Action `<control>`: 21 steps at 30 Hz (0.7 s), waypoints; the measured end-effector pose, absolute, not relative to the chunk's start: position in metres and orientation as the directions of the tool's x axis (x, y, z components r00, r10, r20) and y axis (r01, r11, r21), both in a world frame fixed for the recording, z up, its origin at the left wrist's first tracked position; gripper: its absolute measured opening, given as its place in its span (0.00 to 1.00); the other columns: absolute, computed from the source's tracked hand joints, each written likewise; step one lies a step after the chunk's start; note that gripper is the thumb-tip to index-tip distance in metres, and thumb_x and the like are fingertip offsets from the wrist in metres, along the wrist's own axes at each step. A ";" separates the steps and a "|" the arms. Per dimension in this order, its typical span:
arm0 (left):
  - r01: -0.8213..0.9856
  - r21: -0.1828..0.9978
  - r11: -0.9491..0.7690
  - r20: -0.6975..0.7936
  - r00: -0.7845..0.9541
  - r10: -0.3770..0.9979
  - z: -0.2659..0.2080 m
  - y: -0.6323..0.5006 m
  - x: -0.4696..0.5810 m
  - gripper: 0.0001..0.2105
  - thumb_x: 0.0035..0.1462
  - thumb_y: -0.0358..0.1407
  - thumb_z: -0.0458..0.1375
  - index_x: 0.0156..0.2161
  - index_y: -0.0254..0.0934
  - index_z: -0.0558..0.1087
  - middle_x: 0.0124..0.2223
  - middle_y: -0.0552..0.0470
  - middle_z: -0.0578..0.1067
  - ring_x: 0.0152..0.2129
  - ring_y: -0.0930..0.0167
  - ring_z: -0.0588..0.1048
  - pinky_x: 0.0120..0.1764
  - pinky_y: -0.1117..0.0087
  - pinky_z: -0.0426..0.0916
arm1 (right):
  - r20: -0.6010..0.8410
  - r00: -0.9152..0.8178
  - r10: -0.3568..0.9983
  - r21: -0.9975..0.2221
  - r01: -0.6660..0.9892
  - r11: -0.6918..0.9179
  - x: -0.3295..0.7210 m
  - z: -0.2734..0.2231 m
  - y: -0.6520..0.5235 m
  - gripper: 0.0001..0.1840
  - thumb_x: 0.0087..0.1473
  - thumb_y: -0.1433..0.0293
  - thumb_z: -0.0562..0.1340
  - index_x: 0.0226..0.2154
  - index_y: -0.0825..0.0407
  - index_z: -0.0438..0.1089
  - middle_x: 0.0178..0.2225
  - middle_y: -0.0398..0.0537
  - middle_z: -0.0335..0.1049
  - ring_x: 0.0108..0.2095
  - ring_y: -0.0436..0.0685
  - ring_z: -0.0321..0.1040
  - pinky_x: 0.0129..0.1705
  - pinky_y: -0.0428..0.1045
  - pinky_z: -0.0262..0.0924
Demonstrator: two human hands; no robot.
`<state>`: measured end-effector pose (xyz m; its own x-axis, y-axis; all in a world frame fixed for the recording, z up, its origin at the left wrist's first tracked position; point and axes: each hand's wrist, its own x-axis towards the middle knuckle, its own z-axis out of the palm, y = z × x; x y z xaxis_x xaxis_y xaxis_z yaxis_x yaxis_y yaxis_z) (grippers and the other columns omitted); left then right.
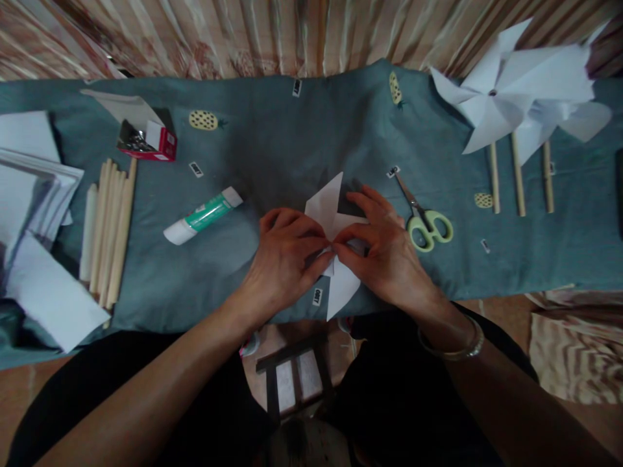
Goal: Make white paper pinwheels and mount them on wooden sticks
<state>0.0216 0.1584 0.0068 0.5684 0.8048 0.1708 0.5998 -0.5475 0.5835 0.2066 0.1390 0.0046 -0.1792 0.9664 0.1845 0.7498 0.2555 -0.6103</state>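
Between my hands is a white paper pinwheel (327, 204), its folded blades pointing out above and below my fingers. My left hand (291, 253) pinches its centre from the left with thumb and fingertips. From the right, my right hand (382, 243) pinches the same centre, its outer fingers raised and spread. The fingertips of both hands meet there and hide the middle of the pinwheel. To the right of my right hand lie scissors (422, 224) with light green handles, and left of my left hand is a green and white glue tube (203, 215).
A teal cloth (272, 143) covers the table. At left are white paper sheets (48, 292), several wooden sticks (109, 227) and an opened red box (168, 144) of small metal pieces. Finished-looking pinwheels (525, 84) on sticks lie at the right. A pleated curtain (292, 39) hangs behind.
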 end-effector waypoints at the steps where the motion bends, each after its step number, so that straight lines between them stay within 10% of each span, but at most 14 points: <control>1: 0.599 0.584 -0.548 0.186 0.558 0.808 0.006 0.158 0.022 0.09 0.62 0.39 0.57 0.35 0.41 0.78 0.40 0.51 0.79 0.43 0.63 0.71 0.50 0.54 0.59 | 0.185 -0.179 0.966 -0.608 0.752 0.256 0.207 0.004 0.139 0.07 0.49 0.75 0.65 0.25 0.48 0.73 0.56 0.48 0.66 0.65 0.71 0.52 0.61 0.72 0.53; 21: 0.719 0.536 -0.442 0.096 0.468 0.878 0.007 0.163 0.029 0.06 0.58 0.35 0.59 0.30 0.41 0.75 0.39 0.53 0.78 0.44 0.62 0.70 0.49 0.56 0.59 | 0.146 -0.216 0.965 -0.601 0.756 0.260 0.208 0.007 0.142 0.05 0.50 0.74 0.64 0.29 0.46 0.71 0.57 0.47 0.66 0.65 0.70 0.52 0.62 0.70 0.55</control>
